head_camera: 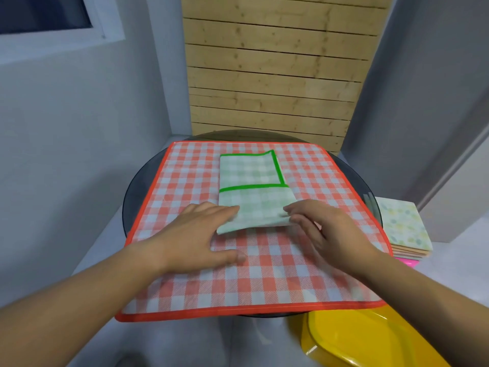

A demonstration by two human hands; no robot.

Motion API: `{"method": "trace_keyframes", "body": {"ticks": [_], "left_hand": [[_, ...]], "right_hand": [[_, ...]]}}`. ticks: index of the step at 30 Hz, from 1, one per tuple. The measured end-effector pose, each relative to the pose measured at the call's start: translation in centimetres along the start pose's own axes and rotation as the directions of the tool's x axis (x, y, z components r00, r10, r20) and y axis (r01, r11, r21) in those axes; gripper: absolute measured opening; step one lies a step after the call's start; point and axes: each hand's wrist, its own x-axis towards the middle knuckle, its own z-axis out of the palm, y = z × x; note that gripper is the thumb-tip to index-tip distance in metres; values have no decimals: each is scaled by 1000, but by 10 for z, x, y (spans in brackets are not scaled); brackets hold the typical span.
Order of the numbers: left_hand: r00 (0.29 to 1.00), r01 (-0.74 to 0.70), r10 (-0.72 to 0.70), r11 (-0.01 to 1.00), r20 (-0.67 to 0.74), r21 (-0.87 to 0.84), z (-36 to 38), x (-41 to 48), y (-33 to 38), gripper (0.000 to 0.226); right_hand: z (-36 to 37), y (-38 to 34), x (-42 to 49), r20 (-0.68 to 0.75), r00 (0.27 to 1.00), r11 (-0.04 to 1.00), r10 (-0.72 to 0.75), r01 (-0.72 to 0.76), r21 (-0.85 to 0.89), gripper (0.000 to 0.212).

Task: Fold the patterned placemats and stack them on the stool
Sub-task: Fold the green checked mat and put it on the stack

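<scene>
**Now: mid-fold, grip uneven**

Left hand [195,234] flat, fingers straight, pressing the near-left corner of the green placemat [251,178]. Right hand [325,231] curled at its near-right edge, apparently pinching it; blurred there. Risk: an uneven pull skews the fold or drags the red placemat [264,276] beneath. Green placemat: pale check, bright border, folded narrow, lying mid-table. Far right, folded stack [402,226] on pink stool [408,262].

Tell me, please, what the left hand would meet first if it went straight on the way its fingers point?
The left hand would push into the folded green placemat, whose near left corner it seems to touch.
</scene>
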Motion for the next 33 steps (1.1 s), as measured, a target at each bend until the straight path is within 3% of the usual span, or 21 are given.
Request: {"method": "trace_keyframes", "body": {"ticks": [4, 7, 14, 19, 21, 24, 26, 30, 33], "left_hand": [[984, -14, -10, 991, -179, -133, -6, -1, -2, 55], [977, -8, -56, 954, -207, -300, -10, 0, 2, 33], [982, 80, -154, 866, -112, -493, -10, 10, 5, 48], [970, 117, -223, 775, -96, -621, -12, 26, 7, 23], [963, 120, -255, 692, -86, -712, -14, 33, 6, 16], [946, 155, -316, 627, -68, -764, -15, 43, 2, 16], [930, 195, -361, 638, -65, -745, -13, 49, -1, 17], [923, 238, -380, 682, -57, -691, -10, 56, -5, 27], [912, 265, -405, 708, -69, -655, -7, 59, -7, 29]], "right_hand": [[-17, -12, 8, -63, 997, 993, 51, -44, 107, 23], [-29, -20, 12, -76, 992, 976, 101, -84, 199, 24], [-50, -27, 26, -42, 979, 922, 200, -173, 345, 34], [-50, -24, 40, -113, 953, 867, 279, -200, 457, 22], [-46, -19, 46, -120, 928, 810, 354, -240, 535, 22], [-33, -10, 47, 1, 906, 670, 423, -314, 672, 30], [-21, -1, 46, 78, 882, 693, 464, -417, 589, 32], [-5, 17, 45, 231, 830, 793, 507, -555, 251, 41], [1, 22, 45, 223, 825, 803, 518, -560, 205, 55]]}}
